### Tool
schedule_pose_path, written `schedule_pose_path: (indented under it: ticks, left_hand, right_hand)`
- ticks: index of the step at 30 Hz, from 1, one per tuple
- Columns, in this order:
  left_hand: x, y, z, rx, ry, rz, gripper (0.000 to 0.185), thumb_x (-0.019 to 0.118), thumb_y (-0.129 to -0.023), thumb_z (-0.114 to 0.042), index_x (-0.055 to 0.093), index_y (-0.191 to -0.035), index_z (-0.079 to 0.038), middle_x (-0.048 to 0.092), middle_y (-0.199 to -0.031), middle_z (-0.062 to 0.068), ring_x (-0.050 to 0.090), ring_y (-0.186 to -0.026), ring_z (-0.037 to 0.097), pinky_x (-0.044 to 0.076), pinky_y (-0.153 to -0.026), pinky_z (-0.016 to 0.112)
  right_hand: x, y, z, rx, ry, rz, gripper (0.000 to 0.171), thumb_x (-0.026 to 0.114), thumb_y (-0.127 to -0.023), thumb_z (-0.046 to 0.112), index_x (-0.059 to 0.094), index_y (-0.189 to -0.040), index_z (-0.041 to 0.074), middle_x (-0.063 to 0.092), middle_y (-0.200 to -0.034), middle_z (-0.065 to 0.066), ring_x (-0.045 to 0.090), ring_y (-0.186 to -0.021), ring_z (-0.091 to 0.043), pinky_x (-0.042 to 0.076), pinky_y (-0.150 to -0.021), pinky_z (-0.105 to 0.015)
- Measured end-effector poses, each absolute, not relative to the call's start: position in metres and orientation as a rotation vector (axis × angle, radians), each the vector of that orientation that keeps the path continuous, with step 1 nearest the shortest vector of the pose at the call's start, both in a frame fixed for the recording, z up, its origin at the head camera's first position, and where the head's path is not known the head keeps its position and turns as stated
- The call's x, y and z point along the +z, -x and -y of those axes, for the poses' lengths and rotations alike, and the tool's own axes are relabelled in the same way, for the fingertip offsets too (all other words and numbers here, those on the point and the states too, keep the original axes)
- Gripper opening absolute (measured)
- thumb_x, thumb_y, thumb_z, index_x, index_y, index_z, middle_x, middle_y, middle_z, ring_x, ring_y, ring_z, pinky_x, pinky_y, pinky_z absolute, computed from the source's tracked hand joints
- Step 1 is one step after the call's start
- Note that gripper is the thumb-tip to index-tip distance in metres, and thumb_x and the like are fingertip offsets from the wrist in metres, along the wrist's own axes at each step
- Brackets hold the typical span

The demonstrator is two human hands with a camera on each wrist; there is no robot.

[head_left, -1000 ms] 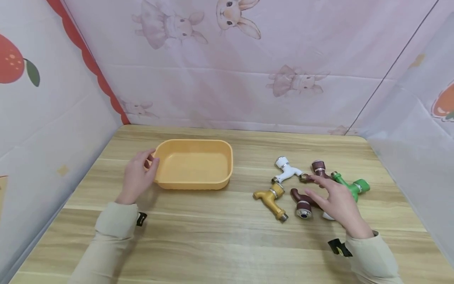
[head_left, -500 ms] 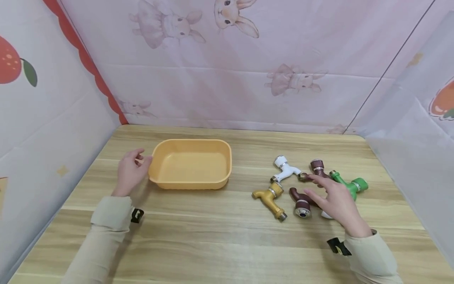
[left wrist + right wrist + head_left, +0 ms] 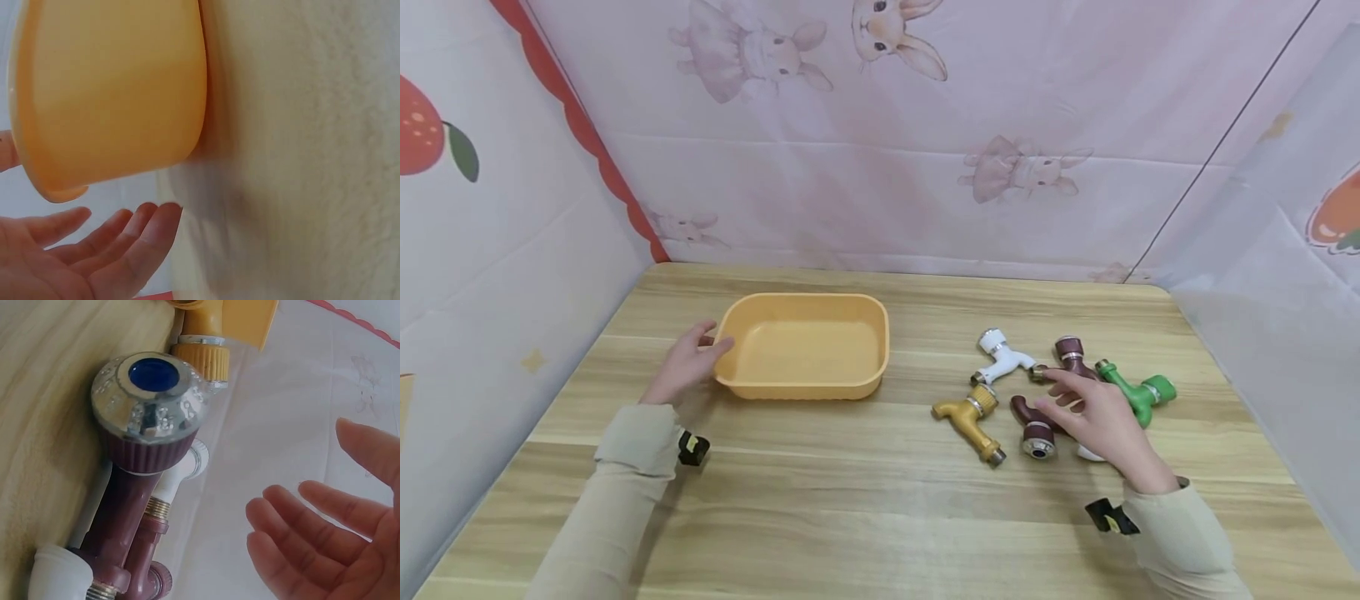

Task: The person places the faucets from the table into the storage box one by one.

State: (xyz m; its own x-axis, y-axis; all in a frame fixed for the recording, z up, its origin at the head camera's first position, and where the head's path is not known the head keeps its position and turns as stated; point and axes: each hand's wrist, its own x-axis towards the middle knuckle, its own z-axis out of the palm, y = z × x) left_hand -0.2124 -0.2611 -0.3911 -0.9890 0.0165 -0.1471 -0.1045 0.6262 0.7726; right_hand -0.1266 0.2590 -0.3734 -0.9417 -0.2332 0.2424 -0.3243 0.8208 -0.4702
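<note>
At the left end of the yellow plastic tub is my left hand, thumb over the rim. The left wrist view shows its relaxed fingers outside the tub, apart from the wall. My right hand hovers over several taps, fingers loosely bent and holding nothing. Nearest below it is a maroon tap with a chrome-topped knob. Around this lie a second maroon tap, a green tap, a white tap and a mustard-yellow tap. My right hand mostly hides another white piece.
The wood-grain table carries the tub at left and the taps at right. Rabbit-printed fabric hangs along its back edge. Pale fabric walls stand on both sides.
My left hand drew slightly off the tub's left end, then came back with its thumb over the rim. My right fingers curl slightly more above the taps. The taps have not moved.
</note>
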Motion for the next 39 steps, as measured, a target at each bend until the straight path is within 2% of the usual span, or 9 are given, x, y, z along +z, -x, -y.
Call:
schedule_pose_path:
  ticks: [3, 5, 9, 11, 16, 19, 27, 33, 39]
  left_hand:
    - [-0.394, 0.215, 0.261, 1.317, 0.032, -2.664, 0.066, 0.043, -0.096, -0.035, 0.017, -0.140, 0.007, 0.036, -0.126, 0.035, 0.051, -0.102, 0.039, 0.053, -0.075, 0.035]
    - [-0.397, 0.217, 0.261, 1.336, 0.004, -2.639, 0.065, 0.043, -0.096, -0.034, 0.018, -0.140, 0.007, 0.038, -0.124, 0.033, 0.053, -0.098, 0.036, 0.053, -0.072, 0.035]
    - [-0.402, 0.219, 0.260, 1.303, -0.061, -2.664, 0.062, 0.043, -0.096, -0.031, 0.020, -0.137, 0.009, 0.041, -0.124, 0.031, 0.051, -0.099, 0.032, 0.047, -0.085, 0.041]
    - [-0.405, 0.218, 0.260, 1.307, -0.075, -2.670, 0.061, 0.044, -0.096, -0.027, 0.020, -0.137, 0.011, 0.042, -0.123, 0.032, 0.052, -0.097, 0.031, 0.047, -0.084, 0.041]
    - [-0.409, 0.213, 0.258, 1.408, -0.039, -2.605, 0.056, 0.045, -0.095, -0.014, 0.017, -0.137, 0.011, 0.045, -0.110, 0.033, 0.059, -0.067, 0.020, 0.055, -0.057, 0.039]
    - [-0.410, 0.211, 0.256, 1.447, -0.032, -2.589, 0.054, 0.043, -0.095, -0.010, 0.017, -0.136, 0.011, 0.046, -0.107, 0.033, 0.057, -0.060, 0.014, 0.055, -0.054, 0.038]
    - [-0.411, 0.210, 0.254, 1.473, -0.035, -2.595, 0.049, 0.041, -0.094, -0.006, 0.019, -0.134, 0.013, 0.044, -0.108, 0.035, 0.058, -0.062, 0.015, 0.056, -0.057, 0.040]
    - [-0.413, 0.210, 0.253, 1.505, -0.054, -2.578, 0.049, 0.040, -0.094, -0.005, 0.019, -0.135, 0.012, 0.044, -0.108, 0.034, 0.057, -0.061, 0.015, 0.055, -0.055, 0.040]
    - [-0.412, 0.209, 0.250, 1.514, -0.075, -2.579, 0.047, 0.040, -0.094, -0.005, 0.020, -0.134, 0.012, 0.046, -0.103, 0.033, 0.056, -0.058, 0.014, 0.055, -0.053, 0.039]
  right_hand:
    - [-0.373, 0.128, -0.258, 0.798, -0.460, 2.827, 0.039, 0.069, -0.082, 0.022, 0.060, -0.114, 0.001, 0.066, -0.083, -0.009, 0.062, -0.074, -0.020, 0.055, -0.063, -0.035]
    - [-0.373, 0.129, -0.258, 0.816, -0.474, 2.824, 0.039, 0.069, -0.082, 0.022, 0.060, -0.114, 0.001, 0.066, -0.084, -0.009, 0.062, -0.075, -0.020, 0.055, -0.063, -0.035]
    - [-0.375, 0.131, -0.257, 0.842, -0.505, 2.800, 0.037, 0.069, -0.082, 0.020, 0.061, -0.112, 0.001, 0.066, -0.084, -0.011, 0.062, -0.074, -0.020, 0.055, -0.062, -0.035]
    - [-0.376, 0.132, -0.257, 0.853, -0.525, 2.789, 0.036, 0.069, -0.082, 0.018, 0.061, -0.112, -0.001, 0.066, -0.084, -0.012, 0.063, -0.073, -0.020, 0.055, -0.062, -0.034]
    - [-0.377, 0.132, -0.256, 0.896, -0.554, 2.795, 0.037, 0.069, -0.082, 0.017, 0.060, -0.112, -0.002, 0.067, -0.086, -0.012, 0.063, -0.074, -0.020, 0.055, -0.062, -0.033]
    - [-0.377, 0.132, -0.255, 0.903, -0.567, 2.800, 0.036, 0.069, -0.082, 0.018, 0.061, -0.112, -0.002, 0.067, -0.085, -0.011, 0.063, -0.074, -0.020, 0.055, -0.062, -0.034]
    - [-0.378, 0.135, -0.252, 0.879, -0.591, 2.823, 0.039, 0.069, -0.082, 0.021, 0.061, -0.112, -0.002, 0.067, -0.085, -0.010, 0.063, -0.074, -0.019, 0.055, -0.062, -0.031]
    - [-0.378, 0.139, -0.249, 0.874, -0.641, 2.823, 0.038, 0.070, -0.081, 0.016, 0.060, -0.111, -0.005, 0.066, -0.088, -0.015, 0.063, -0.074, -0.020, 0.056, -0.062, -0.033]
    - [-0.377, 0.144, -0.246, 0.842, -0.712, 2.822, 0.036, 0.070, -0.080, 0.011, 0.060, -0.111, -0.004, 0.066, -0.086, -0.013, 0.063, -0.073, -0.021, 0.055, -0.062, -0.034]
